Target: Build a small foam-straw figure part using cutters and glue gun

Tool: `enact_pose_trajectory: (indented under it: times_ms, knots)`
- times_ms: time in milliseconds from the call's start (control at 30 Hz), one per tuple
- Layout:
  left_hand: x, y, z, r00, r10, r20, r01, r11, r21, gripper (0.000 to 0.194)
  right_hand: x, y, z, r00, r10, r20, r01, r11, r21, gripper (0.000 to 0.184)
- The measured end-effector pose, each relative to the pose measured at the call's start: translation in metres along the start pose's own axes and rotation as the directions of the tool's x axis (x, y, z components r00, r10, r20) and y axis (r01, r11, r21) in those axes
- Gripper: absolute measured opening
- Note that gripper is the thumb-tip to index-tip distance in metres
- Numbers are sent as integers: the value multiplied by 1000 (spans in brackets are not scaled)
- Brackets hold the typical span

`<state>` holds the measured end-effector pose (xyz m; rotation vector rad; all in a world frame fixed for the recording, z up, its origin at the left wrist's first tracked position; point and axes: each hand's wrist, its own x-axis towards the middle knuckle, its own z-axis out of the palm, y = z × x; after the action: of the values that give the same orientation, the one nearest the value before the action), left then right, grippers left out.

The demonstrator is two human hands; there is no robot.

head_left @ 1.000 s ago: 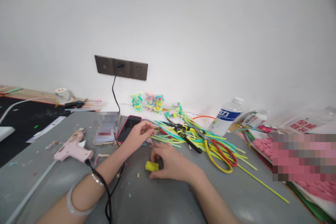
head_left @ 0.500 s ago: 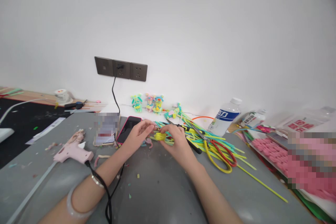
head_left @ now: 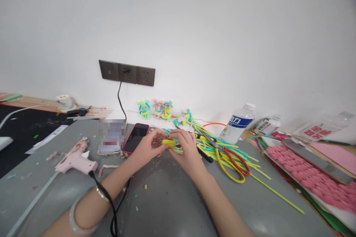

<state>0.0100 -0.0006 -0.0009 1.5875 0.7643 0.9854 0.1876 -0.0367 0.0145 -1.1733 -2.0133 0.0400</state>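
Has pink glue gun (head_left: pixel 76 162) at nine o'clock. With left hand (head_left: pixel 148 149), touches yellow piece (head_left: pixel 169 143) at the dial's centre, cannot tell if clamped; with right hand (head_left: pixel 188 151), pinches it. Has scissors (head_left: pixel 219 148) past three o'clock.

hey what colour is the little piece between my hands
The little piece is yellow, best seen in the head view.

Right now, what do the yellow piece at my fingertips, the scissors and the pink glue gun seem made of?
Yellow piece: soft-edged, matte, perhaps fabric or foam; too small to tell. Scissors: grey blades look metal; smooth yellow and red handles suggest plastic. Glue gun: likely plastic, smooth and moulded-looking.
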Motion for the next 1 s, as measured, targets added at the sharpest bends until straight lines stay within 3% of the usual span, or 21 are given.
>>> enact_pose_trajectory:
  times_ms: [133, 233, 367, 767, 1000]
  knots:
    - [-1, 4, -2, 996, 47, -71, -44, 998, 43, 24, -1, 7, 3, 989, 145, -17, -135, 949, 284, 48]
    - [-1, 5, -3, 990, 95, -104, -88, 994, 72, 21, 0, 11, 6, 965, 255, 52, -246, 827, 505, 44]
    - [-2, 7, -3, 987, 115, -112, -105, 991, 88, 19, 3, 12, 6, 929, 325, 178, -366, 722, 587, 36]
    - [-2, 12, -2, 988, 126, -86, -122, 991, 51, 16, 6, 9, 2, 965, 234, 116, -258, 786, 562, 14]
    - [-3, 8, -3, 988, 149, -39, -149, 989, 21, 15, 5, 5, -2, 982, 184, 43, -186, 900, 395, 10]
